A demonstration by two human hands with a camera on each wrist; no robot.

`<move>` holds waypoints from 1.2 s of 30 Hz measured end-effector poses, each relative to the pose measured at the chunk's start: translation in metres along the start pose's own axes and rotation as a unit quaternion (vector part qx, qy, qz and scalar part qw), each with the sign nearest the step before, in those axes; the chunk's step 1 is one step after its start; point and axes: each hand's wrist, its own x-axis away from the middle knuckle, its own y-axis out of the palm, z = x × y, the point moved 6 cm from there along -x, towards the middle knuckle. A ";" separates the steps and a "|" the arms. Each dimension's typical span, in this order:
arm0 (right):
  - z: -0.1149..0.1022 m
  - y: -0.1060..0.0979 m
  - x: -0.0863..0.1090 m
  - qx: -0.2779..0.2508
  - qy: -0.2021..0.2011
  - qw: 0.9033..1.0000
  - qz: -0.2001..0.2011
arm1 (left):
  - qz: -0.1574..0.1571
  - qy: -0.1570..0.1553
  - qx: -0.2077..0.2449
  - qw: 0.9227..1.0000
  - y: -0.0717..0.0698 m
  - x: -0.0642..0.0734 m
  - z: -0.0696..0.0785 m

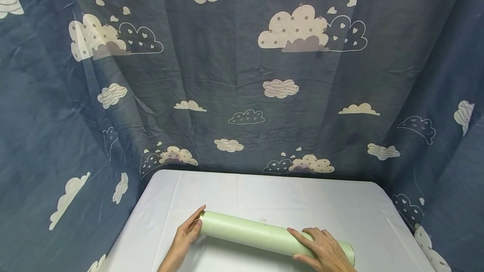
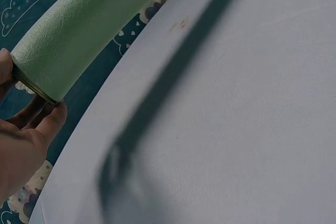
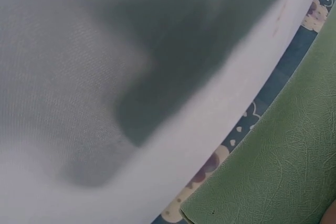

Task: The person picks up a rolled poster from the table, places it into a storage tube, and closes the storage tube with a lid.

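Note:
A long pale green tube with a creased, leathery surface (image 1: 249, 232) is held over the white table, its left end farther away than its right. My left hand (image 1: 184, 236) grips the rim at the left end, thumb and fingers on either side of it. In the left wrist view that hand (image 2: 31, 135) pinches the dark-edged rim of the tube (image 2: 79, 30). Near the right end, my right hand (image 1: 321, 249) is wrapped over the tube from above, fingers spread. The right wrist view shows the tube (image 3: 273, 166) large, with only a sliver of the hand at the corner.
The table (image 1: 295, 192) has a white cloth with a small brownish stain (image 2: 184, 22). Dark blue curtains with a cloud print (image 1: 234, 66) hang behind it and along both sides. Shadows of the tube and hands (image 3: 173, 72) fall on the cloth.

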 end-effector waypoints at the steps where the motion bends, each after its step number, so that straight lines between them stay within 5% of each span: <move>1: 0.000 0.000 0.000 -0.002 0.000 1.000 -0.002 | 0.000 0.000 0.000 1.000 0.000 0.000 0.000; 13: -0.004 -0.001 -0.009 -0.034 -0.008 0.999 -0.009 | -0.059 -0.005 0.023 0.998 -0.017 0.004 0.003; 20: -0.009 -0.007 -0.020 -0.037 -0.047 0.998 0.002 | -0.096 0.023 0.000 0.995 -0.029 0.000 0.006; 27: -0.014 -0.009 -0.034 -0.063 -0.071 0.995 0.013 | -0.121 0.055 0.042 0.990 -0.047 0.004 0.004; 32: -0.015 -0.004 -0.033 -0.105 -0.063 0.992 -0.021 | -0.155 0.052 0.054 0.985 -0.052 0.010 0.002; 36: -0.012 0.005 -0.027 -0.156 -0.031 0.983 -0.089 | -0.205 0.056 0.058 0.975 -0.051 0.013 0.001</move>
